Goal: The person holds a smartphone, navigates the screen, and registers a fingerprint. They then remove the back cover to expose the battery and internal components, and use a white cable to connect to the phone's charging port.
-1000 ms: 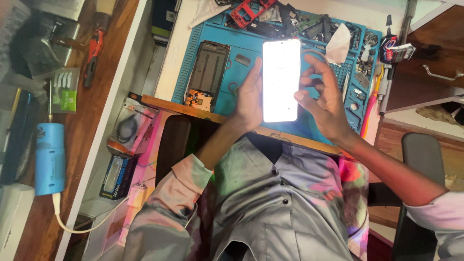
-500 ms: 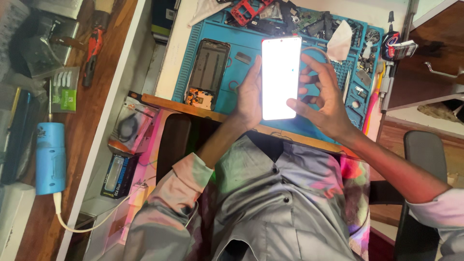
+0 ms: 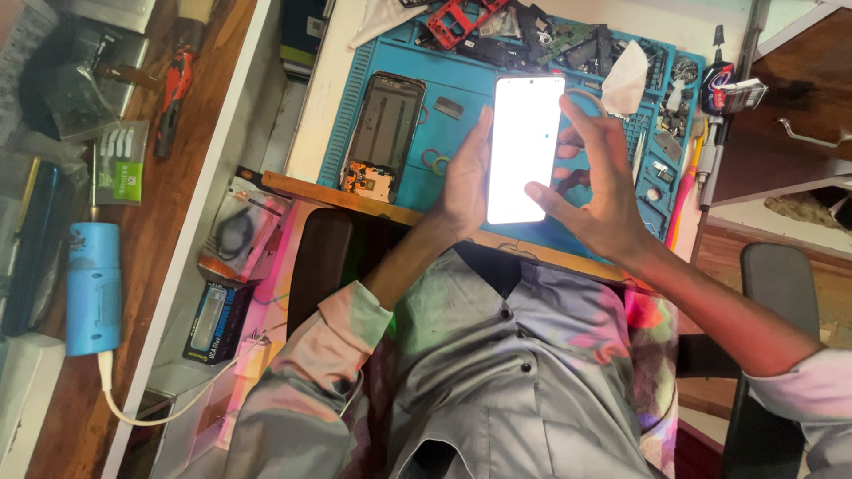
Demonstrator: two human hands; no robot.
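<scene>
Slim white-lit rectangular smartphone: left hand cradles one edge; right hand open, thumb touching; one-sided hold risks slipping

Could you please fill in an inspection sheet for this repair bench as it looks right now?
Surface: blue repair mat on a white bench.
Job's things: phone with lit white screen.
Clutter: opened phone, red parts, tissue.
Hands: left hand holds the phone's edge; right hand open, fingers spread beside the screen.
Cables: white cable from a blue cylinder.
Surroundings: wooden shelf, black chair.
</scene>
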